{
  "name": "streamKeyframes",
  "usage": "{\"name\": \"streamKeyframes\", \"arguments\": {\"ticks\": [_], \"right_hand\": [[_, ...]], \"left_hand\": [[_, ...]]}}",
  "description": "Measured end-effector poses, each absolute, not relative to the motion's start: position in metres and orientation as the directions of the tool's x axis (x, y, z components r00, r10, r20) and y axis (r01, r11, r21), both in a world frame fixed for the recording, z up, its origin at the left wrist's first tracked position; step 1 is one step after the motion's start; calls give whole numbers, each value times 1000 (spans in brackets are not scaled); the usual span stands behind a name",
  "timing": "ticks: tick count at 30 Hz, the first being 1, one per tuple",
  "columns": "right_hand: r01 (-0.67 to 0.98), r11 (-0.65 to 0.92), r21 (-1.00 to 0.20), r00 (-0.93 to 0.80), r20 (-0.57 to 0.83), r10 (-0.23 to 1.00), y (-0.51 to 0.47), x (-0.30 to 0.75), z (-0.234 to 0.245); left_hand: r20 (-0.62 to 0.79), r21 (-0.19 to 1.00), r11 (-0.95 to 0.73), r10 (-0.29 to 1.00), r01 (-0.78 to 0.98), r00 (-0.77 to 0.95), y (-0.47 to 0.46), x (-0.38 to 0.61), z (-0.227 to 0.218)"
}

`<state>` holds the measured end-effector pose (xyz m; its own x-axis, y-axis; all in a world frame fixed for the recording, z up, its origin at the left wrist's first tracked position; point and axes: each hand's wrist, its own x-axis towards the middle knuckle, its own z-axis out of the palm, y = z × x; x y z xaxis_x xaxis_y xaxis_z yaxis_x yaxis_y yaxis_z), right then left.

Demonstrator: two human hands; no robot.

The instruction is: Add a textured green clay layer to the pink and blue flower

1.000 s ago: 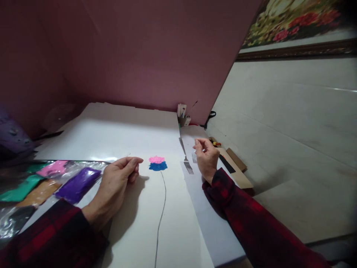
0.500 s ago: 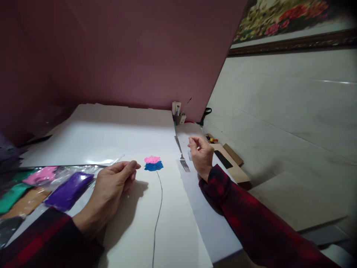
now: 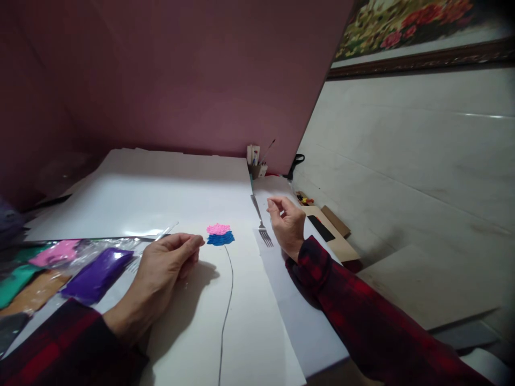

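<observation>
A pink and blue clay flower (image 3: 219,234) sits on a white sheet (image 3: 193,300), above a thin drawn stem line (image 3: 226,300). My left hand (image 3: 164,265) rests on the sheet just left of the flower, fingers pressed together around a thin clear tool that pokes out up-left. My right hand (image 3: 286,222) hovers to the flower's right, next to a metal fork (image 3: 261,225), thumb and fingers pinched on something small that I cannot make out. Both sleeves are red-and-black plaid.
Bags of coloured clay lie at the left: purple (image 3: 97,273), pink (image 3: 54,253), green (image 3: 14,276). A cup of brushes (image 3: 256,163) and scissors (image 3: 295,162) stand by the maroon wall. Cardboard pieces (image 3: 333,236) lie right of the paper.
The view has drifted slightly, shifting everything left. My left hand edged a little closer to the flower. My right hand's fingers stay pinched, moved slightly toward the fork.
</observation>
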<state>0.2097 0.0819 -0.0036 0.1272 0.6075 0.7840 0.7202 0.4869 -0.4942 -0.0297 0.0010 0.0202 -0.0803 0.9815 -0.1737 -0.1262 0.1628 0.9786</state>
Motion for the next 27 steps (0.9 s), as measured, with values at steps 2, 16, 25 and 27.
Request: {"name": "streamKeyframes", "arguments": {"ticks": [2,16,25,27], "right_hand": [[723,497,-480,111,791,602,81,209,-2],[729,521,-443,63,802,594,80,208,-4],[735,524,-431,50,805,592,80,207,-2],[731,530,-429,44,805,592,80,207,-3]], "left_hand": [[-152,982,140,984,-125,-89,1,-30,19],[-136,976,123,989,-182,-62,4,-32,14],[-161,968,142,984,-208,-78,7,-35,12],[-165,967,145,983,-209,-81,7,-35,11]]}}
